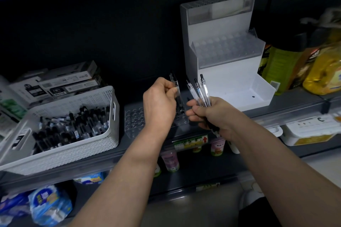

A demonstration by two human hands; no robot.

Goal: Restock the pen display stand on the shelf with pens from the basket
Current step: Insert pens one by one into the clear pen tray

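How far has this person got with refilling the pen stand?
Barely started: the white display stand shows only empty holes. In hand: the left hand pinches one pen at the clear holed tray, and the right hand grips a bunch of pens. Left to do: the basket holds many more pens.

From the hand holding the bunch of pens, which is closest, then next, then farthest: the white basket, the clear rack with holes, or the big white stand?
1. Clear rack: just left of the right hand, almost touching.
2. White stand: behind the hand, a bit to the right.
3. White basket: far off to the left.
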